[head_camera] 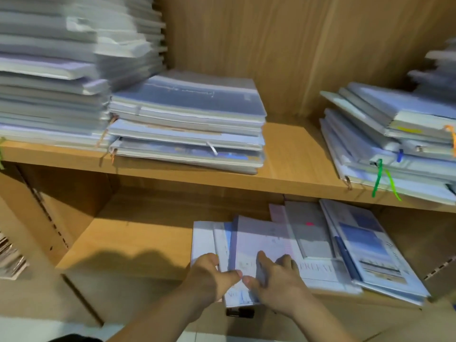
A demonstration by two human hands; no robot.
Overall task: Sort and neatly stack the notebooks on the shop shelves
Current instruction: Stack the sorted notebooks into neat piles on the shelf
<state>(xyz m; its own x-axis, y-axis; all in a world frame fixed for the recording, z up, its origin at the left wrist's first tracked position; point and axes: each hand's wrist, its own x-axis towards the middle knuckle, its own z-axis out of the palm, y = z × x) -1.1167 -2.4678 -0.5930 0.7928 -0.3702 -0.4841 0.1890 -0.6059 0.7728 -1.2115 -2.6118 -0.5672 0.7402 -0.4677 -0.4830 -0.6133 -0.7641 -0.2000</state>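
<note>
On a wooden lower shelf [128, 243], left hand [212, 275] and right hand [276, 277] are pinching fanned notebooks [259, 243] by their near edges; the thin, slick covers are likely sliding easily.

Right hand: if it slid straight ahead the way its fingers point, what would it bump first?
Probably the grey notebook lying farther back in the spread on the lower shelf; the right hand already rests on a pale one. Depth is unclear.

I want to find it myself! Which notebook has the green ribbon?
Look at the upper wooden shelf, then go to the slanted pile at its right end. Near the bottom of that pile, one notebook has a bright green ribbon dangling over the shelf edge; its neighbours show orange or blue markers instead.
</note>
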